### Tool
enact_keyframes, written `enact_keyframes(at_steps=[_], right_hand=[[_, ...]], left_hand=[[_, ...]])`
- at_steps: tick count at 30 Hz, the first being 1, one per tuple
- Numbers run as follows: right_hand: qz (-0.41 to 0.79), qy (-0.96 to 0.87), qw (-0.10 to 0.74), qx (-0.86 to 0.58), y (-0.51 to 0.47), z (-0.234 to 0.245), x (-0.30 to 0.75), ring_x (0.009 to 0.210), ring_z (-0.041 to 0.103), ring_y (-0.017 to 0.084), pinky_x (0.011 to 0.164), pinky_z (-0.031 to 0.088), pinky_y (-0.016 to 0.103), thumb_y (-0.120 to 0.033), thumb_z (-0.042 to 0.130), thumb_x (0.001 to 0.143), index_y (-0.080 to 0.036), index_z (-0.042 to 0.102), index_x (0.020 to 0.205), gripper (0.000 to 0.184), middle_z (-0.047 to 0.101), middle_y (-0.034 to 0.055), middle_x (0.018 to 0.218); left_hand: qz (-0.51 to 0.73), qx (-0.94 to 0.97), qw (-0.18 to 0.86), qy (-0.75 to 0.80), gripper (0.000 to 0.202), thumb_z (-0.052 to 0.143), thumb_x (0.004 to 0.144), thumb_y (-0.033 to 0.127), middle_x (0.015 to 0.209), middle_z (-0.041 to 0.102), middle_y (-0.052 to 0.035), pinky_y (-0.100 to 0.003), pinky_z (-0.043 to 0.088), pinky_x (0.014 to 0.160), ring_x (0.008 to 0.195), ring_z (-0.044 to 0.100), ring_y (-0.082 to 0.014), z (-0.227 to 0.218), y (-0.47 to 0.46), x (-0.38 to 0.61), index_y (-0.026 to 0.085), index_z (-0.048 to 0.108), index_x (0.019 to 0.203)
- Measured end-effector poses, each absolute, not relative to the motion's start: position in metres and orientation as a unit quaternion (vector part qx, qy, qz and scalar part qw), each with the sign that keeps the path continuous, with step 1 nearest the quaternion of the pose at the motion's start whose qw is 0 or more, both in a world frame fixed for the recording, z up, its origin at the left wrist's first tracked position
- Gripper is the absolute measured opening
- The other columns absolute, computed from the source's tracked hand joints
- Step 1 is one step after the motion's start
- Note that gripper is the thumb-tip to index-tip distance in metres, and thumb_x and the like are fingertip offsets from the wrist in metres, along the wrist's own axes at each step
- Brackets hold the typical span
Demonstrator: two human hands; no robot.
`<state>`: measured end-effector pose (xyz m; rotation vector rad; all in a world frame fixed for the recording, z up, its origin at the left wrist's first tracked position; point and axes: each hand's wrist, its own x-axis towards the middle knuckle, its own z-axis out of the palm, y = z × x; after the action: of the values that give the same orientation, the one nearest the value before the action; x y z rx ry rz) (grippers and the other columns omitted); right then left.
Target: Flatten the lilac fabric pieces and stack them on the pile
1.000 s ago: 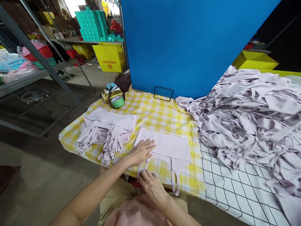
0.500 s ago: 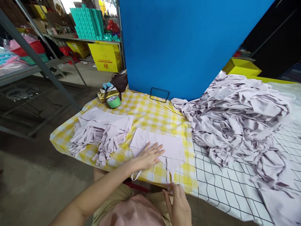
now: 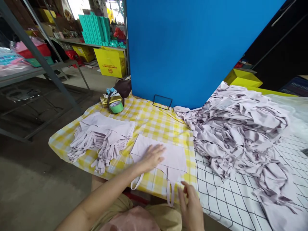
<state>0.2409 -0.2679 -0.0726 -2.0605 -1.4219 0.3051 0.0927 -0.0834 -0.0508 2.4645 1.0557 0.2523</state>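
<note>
My left hand point(image 3: 152, 157) lies flat with fingers spread on a pale lilac garment piece point(image 3: 168, 154) spread on the yellow checked cloth point(image 3: 156, 123). Two thin straps point(image 3: 170, 189) of that piece hang over the table's front edge. My right hand point(image 3: 191, 207) hovers just right of the straps, fingers loosely apart and holding nothing. A neat stack of the same lilac pieces point(image 3: 103, 136) lies to the left of my left hand.
A big heap of crumpled lilac pieces point(image 3: 240, 128) covers the right side, partly on a white grid-patterned cloth point(image 3: 231, 199). A blue board point(image 3: 192, 48) stands behind. A green tape roll point(image 3: 116, 106) and a gold packet sit at the back left. Metal shelving lines the left.
My right hand has gone from the left strap to the right, past the hanging straps, and risen beside them. My left hand has slid a little further onto the piece.
</note>
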Motion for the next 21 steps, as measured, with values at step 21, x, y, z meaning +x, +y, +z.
enact_keyframes(at_steps=[21], right_hand=[[0.289,-0.469,0.465,-0.694,-0.138,-0.008,0.281,0.049,0.05,0.016,0.045,0.042,0.027,-0.054,0.057,0.067,-0.024,0.046,0.077,0.034,0.051,-0.0022,0.056]], left_hand=[[0.264,0.702,0.305,0.587,0.027,0.035,0.086,0.034,0.074,0.065,-0.0036,-0.027,0.047,0.063,0.07,0.061,-0.0183,-0.011,-0.049,0.011,0.022,0.058,0.079]])
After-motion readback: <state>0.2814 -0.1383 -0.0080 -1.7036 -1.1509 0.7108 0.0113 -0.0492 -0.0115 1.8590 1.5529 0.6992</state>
